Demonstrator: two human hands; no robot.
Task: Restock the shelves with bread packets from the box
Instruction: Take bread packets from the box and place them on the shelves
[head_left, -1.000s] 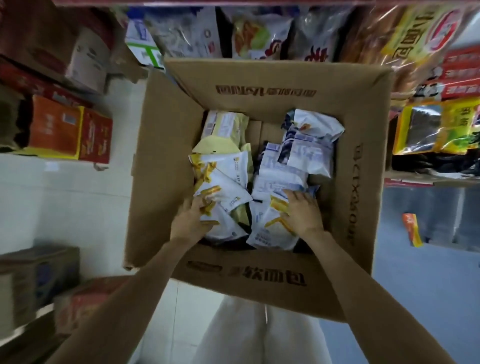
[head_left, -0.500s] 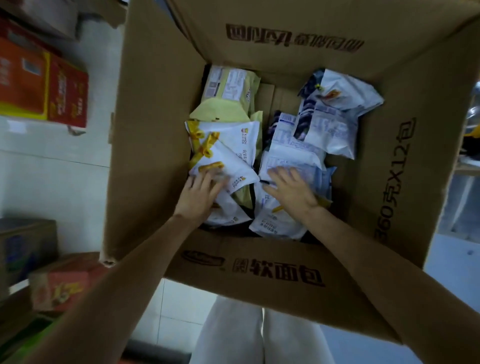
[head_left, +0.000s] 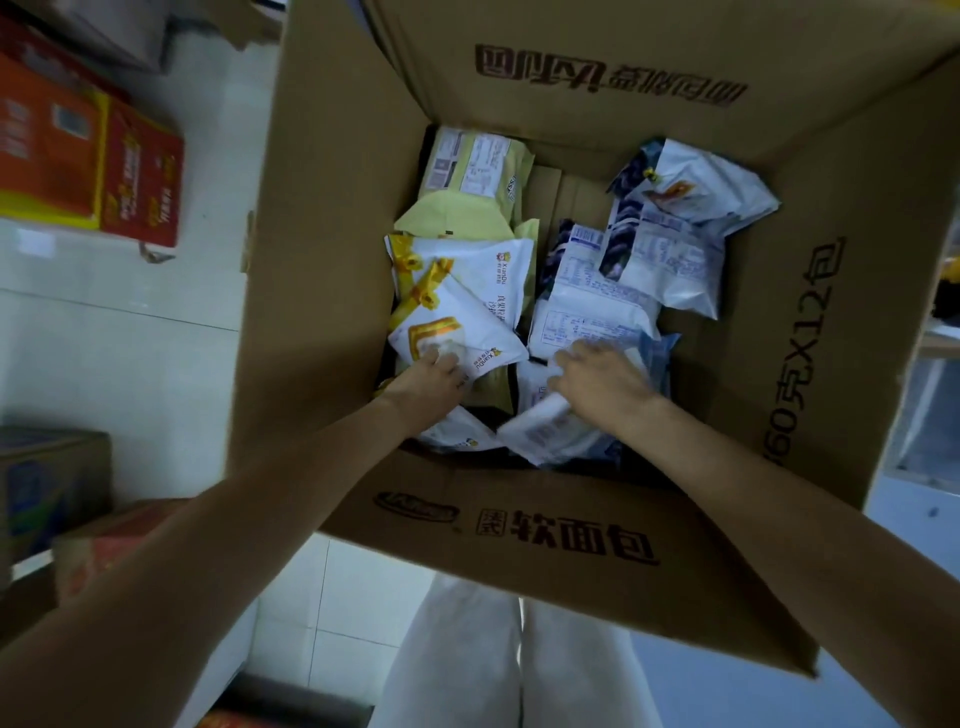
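An open cardboard box (head_left: 332, 291) fills the view, with several bread packets lying loose at its bottom. On the left lie white-and-yellow packets (head_left: 462, 306), on the right white-and-blue packets (head_left: 670, 249). My left hand (head_left: 434, 382) is down in the box with its fingers curled on the lower edge of a white-and-yellow packet. My right hand (head_left: 602, 382) grips a white-and-blue packet (head_left: 545, 431) near the front wall. A pale yellow packet (head_left: 475, 171) lies at the back.
Orange and red cartons (head_left: 88, 156) stand on the white tiled floor at the left. More boxes (head_left: 52, 488) sit at the lower left. My light trousers (head_left: 498, 660) show under the box's front flap. A shelf edge shows at the far right.
The view has closed in on the box and the shelves have left the frame. Both hands have curled tighter on packets; the right hand's packet is tipped up near the front wall.
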